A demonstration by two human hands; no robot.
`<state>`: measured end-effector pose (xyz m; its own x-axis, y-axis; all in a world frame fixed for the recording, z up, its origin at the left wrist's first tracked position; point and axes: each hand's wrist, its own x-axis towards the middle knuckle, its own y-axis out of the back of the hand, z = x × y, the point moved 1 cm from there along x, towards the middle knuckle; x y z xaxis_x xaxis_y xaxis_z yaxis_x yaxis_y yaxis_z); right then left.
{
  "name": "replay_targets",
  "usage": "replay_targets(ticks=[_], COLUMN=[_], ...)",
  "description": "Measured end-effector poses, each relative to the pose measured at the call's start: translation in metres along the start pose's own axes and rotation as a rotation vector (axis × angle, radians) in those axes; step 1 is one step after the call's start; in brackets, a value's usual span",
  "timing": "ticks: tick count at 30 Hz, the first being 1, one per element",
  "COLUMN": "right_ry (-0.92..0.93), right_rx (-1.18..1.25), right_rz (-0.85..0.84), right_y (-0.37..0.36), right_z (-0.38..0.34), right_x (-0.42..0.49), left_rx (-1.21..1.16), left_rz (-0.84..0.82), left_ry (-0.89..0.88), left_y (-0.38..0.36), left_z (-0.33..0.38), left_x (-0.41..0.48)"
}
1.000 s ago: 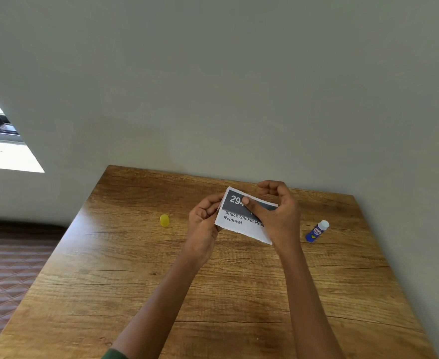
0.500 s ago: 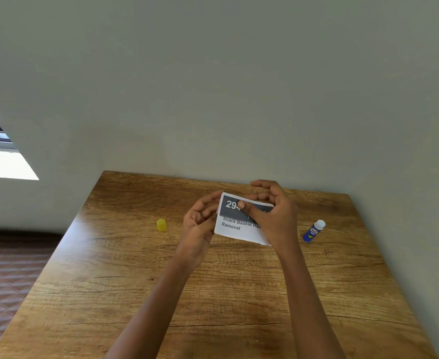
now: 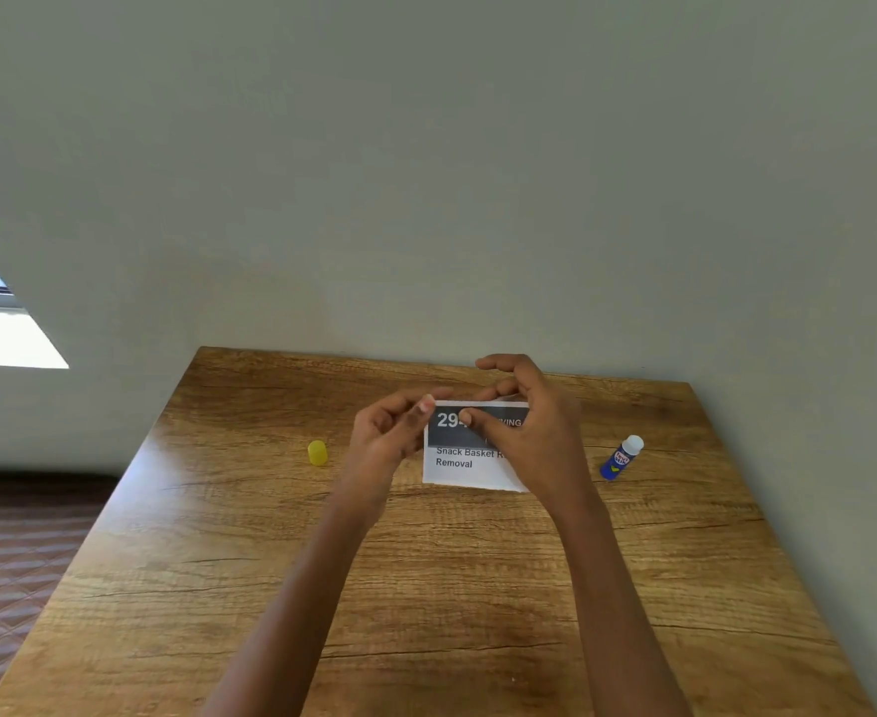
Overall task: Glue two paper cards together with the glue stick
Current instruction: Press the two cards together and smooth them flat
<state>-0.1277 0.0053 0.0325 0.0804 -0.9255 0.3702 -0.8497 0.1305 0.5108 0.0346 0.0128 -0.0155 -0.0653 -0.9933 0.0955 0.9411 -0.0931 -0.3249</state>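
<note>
Over wooden table (image 3: 426, 587), both hands (image 3: 389, 437) pinch paper cards (image 3: 470, 460).

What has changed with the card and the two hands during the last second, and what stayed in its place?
The paper card, tilted a second ago, now sits level and a little lower. The right hand keeps pinching its top right part, and the left hand still touches its top left corner. Nothing was let go. The yellow cap and the glue stick stayed lying on the table.

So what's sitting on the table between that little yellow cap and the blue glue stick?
In the head view, between yellow cap and glue stick: both hands, left and right, holding the printed card.
</note>
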Motion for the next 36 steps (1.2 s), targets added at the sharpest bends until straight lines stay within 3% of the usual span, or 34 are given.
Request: replay_targets(ticks=[8, 17, 36], right_ry=[0.018, -0.112, -0.21], right_rx=[0.066, 0.319, 0.413], right_rz=[0.004, 0.104, 0.075], right_y=[0.005, 0.016, 0.024], right_z=[-0.003, 0.006, 0.023], right_x=[-0.005, -0.017, -0.009], left_rx=[0.099, 0.079, 0.125], left_rz=[0.19, 0.206, 0.147], left_ry=[-0.046, -0.056, -0.071], left_y=[-0.009, -0.006, -0.009], left_z=[-0.003, 0.002, 0.005], left_x=[-0.001, 0.0, 0.001])
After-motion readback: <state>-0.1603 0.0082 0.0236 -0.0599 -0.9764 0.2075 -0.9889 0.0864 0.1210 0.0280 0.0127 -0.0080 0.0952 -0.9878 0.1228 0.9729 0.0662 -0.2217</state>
